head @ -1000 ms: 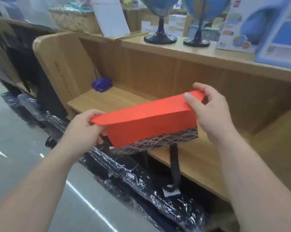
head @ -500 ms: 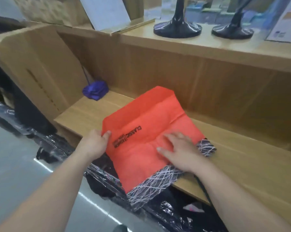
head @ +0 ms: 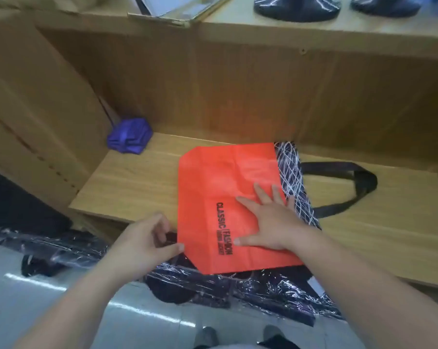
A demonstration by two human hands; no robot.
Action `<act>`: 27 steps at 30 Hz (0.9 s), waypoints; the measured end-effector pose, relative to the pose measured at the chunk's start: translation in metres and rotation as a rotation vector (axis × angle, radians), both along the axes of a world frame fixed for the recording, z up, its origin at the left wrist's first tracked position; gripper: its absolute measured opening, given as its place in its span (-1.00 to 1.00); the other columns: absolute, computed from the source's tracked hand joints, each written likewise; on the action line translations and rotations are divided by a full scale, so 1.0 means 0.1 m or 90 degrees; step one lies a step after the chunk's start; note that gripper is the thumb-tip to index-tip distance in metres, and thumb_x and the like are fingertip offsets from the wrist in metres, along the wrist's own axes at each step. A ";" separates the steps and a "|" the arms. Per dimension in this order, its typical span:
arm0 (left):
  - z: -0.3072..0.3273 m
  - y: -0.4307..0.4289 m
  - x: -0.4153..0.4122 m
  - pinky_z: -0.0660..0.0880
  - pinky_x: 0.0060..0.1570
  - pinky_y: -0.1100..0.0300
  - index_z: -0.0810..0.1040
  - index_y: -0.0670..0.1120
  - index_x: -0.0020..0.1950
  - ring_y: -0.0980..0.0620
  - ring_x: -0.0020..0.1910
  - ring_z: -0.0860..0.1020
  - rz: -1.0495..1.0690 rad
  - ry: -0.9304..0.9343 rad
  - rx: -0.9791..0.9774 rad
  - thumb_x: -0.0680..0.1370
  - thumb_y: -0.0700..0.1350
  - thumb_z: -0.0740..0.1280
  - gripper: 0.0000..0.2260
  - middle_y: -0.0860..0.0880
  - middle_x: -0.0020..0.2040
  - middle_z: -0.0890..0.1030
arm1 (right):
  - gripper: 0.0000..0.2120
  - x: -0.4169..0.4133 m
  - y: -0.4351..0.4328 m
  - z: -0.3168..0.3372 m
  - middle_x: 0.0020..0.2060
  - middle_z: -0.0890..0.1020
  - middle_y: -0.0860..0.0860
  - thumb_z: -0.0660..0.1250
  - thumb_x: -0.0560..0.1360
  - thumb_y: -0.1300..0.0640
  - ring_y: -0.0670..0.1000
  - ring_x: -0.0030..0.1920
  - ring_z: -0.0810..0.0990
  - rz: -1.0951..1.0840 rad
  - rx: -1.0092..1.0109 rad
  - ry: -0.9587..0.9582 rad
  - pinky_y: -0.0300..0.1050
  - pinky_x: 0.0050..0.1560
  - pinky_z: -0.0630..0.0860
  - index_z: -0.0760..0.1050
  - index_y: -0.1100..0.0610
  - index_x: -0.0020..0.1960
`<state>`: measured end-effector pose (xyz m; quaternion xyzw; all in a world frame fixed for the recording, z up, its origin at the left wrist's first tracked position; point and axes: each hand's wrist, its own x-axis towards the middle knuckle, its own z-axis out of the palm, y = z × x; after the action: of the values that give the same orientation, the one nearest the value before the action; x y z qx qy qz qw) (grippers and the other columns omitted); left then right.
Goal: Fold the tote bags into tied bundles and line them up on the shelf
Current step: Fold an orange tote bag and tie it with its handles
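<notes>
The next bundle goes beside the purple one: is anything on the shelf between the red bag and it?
Nothing visible. Only bare shelf lies between the red bag and the purple bundle.

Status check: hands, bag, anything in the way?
Right hand flat on red tote bag. Left hand pinches its left edge. Bag flat on shelf. Purple bundle back-left, clear.

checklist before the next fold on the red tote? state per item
1. Red tote bag lies flat on shelf: ok.
2. Right hand pressed flat on it: ok.
3. Left hand pinches its near-left edge: ok.
4. Black handle loop spread out to the right, untangled: ok.
5. Bag wholly supported: not ok, near corner overhangs the shelf front.
6. Purple bundle apart from the bag, back-left: ok.
</notes>
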<state>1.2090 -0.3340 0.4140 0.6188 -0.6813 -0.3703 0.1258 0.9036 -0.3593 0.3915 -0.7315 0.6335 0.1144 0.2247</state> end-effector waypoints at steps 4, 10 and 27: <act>-0.05 -0.31 0.24 0.19 0.50 -0.06 0.21 0.21 0.56 -0.10 0.55 0.19 -0.294 -0.287 -0.215 0.28 0.03 0.49 -0.11 -0.02 0.56 0.20 | 0.08 -0.18 -0.13 -0.02 0.61 -0.25 -0.17 0.48 0.20 -0.46 0.09 0.58 -0.37 0.195 -0.013 -0.050 0.31 0.52 -0.35 -0.10 -0.46 0.53; -0.14 -0.44 0.09 0.24 0.36 -0.44 0.71 0.21 0.00 -0.33 0.48 0.26 -0.245 -0.337 -0.431 0.35 0.05 0.56 -0.75 -0.15 0.49 0.31 | -0.27 -0.16 -0.06 0.19 0.62 0.00 -0.17 0.49 0.39 -0.18 0.03 0.61 -0.08 0.095 -0.127 -0.035 0.19 0.56 -0.08 0.26 -0.36 0.49; -0.21 -0.26 -0.56 0.08 -0.55 0.27 0.52 0.01 -0.35 -0.04 -0.59 0.46 -0.357 -0.404 -0.397 0.05 -0.17 0.66 -0.63 0.01 -0.50 0.47 | -0.28 -0.43 0.76 0.47 0.17 0.57 -0.27 0.22 0.29 -0.62 -0.24 0.22 0.53 -0.139 -0.152 -0.379 -0.28 0.27 0.42 0.52 -0.21 0.28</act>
<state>1.1531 -0.3597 0.3933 0.4272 -0.9034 0.0363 -0.0125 0.8609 -0.2832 0.4384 -0.6818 0.6234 -0.2040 0.3239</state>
